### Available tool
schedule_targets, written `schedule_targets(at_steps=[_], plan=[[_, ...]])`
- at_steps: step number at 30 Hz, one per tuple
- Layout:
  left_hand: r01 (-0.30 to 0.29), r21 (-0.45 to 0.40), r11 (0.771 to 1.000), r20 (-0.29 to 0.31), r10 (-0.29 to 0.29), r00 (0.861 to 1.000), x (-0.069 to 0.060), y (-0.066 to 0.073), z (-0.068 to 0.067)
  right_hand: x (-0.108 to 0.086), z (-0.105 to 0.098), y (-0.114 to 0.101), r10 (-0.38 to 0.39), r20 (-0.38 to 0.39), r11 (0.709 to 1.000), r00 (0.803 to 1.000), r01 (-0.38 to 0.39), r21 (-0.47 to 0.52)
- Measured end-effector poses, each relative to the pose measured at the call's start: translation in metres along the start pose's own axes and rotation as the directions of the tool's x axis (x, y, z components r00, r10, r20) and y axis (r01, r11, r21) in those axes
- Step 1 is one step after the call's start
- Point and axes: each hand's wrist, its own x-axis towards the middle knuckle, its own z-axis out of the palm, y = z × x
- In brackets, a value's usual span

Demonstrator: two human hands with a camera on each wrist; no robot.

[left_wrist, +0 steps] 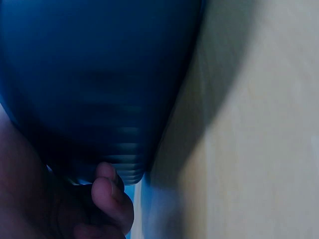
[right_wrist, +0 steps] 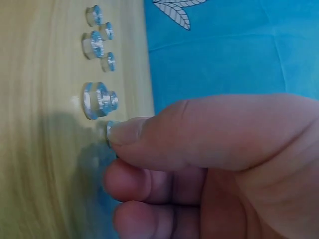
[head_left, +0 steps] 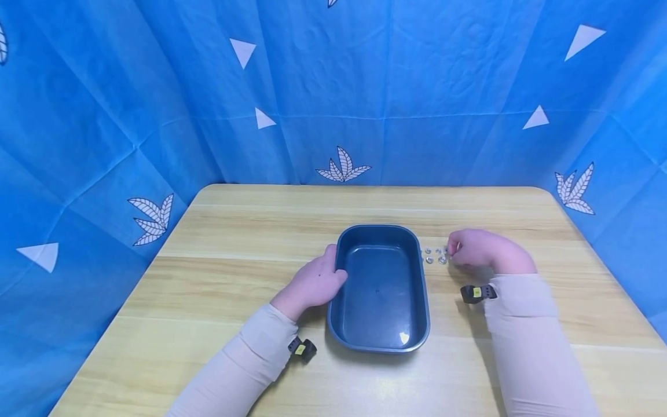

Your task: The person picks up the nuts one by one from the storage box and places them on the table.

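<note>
My left hand (head_left: 319,280) grips the left wall of a dark blue plastic bin (head_left: 377,350), thumb over the rim. In the left wrist view the hand's fingers (left_wrist: 112,199) curl at the outside of the bin (left_wrist: 99,64). Right of the bin, my right hand (head_left: 476,249) is at the end of a double row of small shiny metal nuts (head_left: 442,260). The right wrist view shows its thumb and curled fingers pinching one nut (right_wrist: 108,130), mostly hidden by the thumb. Several other nuts (right_wrist: 93,45) stand on the table beyond it.
The bin stands on a light wood-grain table (head_left: 234,260). A blue patterned cloth (head_left: 312,75) hangs behind the table and along its sides. A black strap device (head_left: 303,349) is on the left wrist, and another black device (head_left: 476,293) on the right.
</note>
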Motion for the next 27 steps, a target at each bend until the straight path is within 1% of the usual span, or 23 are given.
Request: schedule_targets(at_steps=[8, 14, 19, 23, 27], plan=[[-0.001, -0.002, 1.000, -0.004, 0.001, 1.000, 0.000, 0.000, 0.000, 0.008, 0.005, 0.002, 0.015, -0.012, 1.000, 1.000, -0.015, -0.018], [-0.005, 0.000, 1.000, 0.000, 0.005, 1.000, 0.001, 0.000, 0.000, 0.008, 0.006, 0.002, 0.038, -0.004, 0.999, 0.999, -0.038, -0.024], [-0.010, -0.005, 1.000, 0.005, 0.010, 1.000, 0.002, 0.000, 0.000, 0.006, 0.004, 0.004, 0.022, -0.026, 0.999, 0.999, -0.023, -0.043], [0.004, -0.016, 1.000, 0.013, -0.003, 1.000, 0.002, -0.001, 0.000, 0.005, 0.004, 0.007, -0.001, -0.042, 1.000, 0.999, 0.000, -0.020], [0.004, -0.031, 1.000, 0.011, -0.003, 1.000, 0.001, -0.003, 0.001, 0.004, 0.007, 0.014, 0.005, -0.056, 0.999, 0.998, -0.003, 0.045]])
